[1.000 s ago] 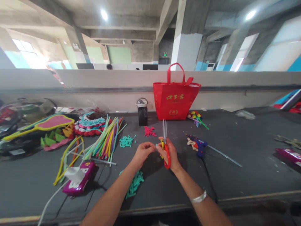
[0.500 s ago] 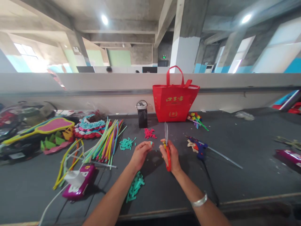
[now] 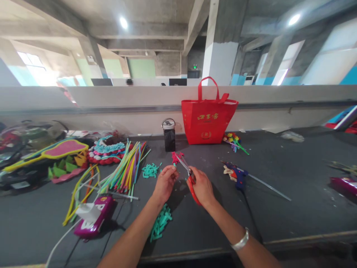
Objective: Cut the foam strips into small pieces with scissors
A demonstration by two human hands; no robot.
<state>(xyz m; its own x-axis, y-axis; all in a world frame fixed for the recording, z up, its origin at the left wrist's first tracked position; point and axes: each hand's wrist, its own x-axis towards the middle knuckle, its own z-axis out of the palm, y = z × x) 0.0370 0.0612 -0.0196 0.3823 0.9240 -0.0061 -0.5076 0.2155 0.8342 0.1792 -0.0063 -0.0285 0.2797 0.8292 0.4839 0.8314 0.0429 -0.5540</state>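
Note:
Pinched in the fingertips of my left hand [image 3: 166, 185] is a short teal piece of pipe cleaner [image 3: 174, 165]. My right hand [image 3: 204, 189] is closed round orange-red handled scissors [image 3: 192, 186]. Their blades [image 3: 182, 162] point up and left, close to the teal piece; whether they touch it I cannot tell. Left of my hands lies a small pile of teal pieces [image 3: 150, 170]. Beyond the blades is a pile of pinkish-red pieces [image 3: 175, 157], partly covered by them. A longer-cut teal pile [image 3: 161, 222] sits beside my left forearm.
A bundle of coloured pipe cleaners [image 3: 129, 163] and a purple box [image 3: 96, 217] with a white plug lie left. At the back stand a black cup [image 3: 169, 138] and a red bag [image 3: 209, 123]. A blue glue gun [image 3: 237, 175] with a glue stick is on the right.
My right hand has turned the scissors from pointing upright to pointing up-left, bringing the blades beside the teal piece. My left hand has shifted slightly left and keeps its pinch.

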